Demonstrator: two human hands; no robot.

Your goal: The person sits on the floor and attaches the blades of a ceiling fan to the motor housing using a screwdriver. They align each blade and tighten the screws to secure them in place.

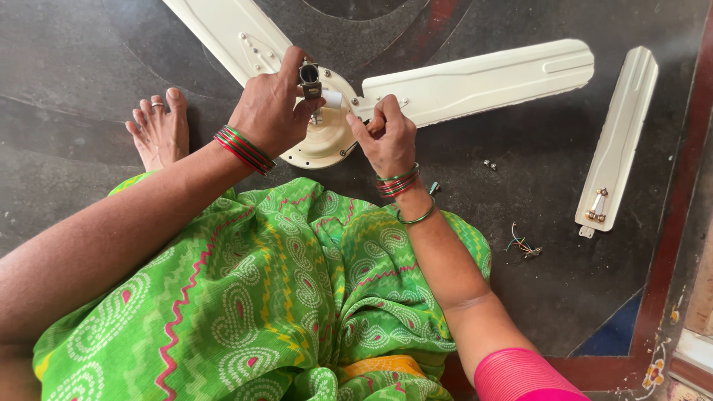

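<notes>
left hand (269,108): gripping the dark metal rod (310,80) standing up from the fan hub (323,141), fingers wrapping it
right hand (386,137): pinching something small at the hub edge, can't tell what
fan: lying on dark floor (74,74), blade (475,82) attached
loose blade (618,137): lying apart, right
screws (489,164), wire bits (523,246): lying on floor

The left hand (269,104) wears a stack of red and green bangles (243,148) at the wrist. The right hand (386,137) wears red and green bangles (398,183) too, with one loose green bangle (416,217) below them. A pink sleeve (520,375) covers the upper right arm. A bright green sari (260,297) with white paisley and pink zigzag lines drapes the lap. The bare foot (160,130) left of the sari wears a toe ring.
</notes>
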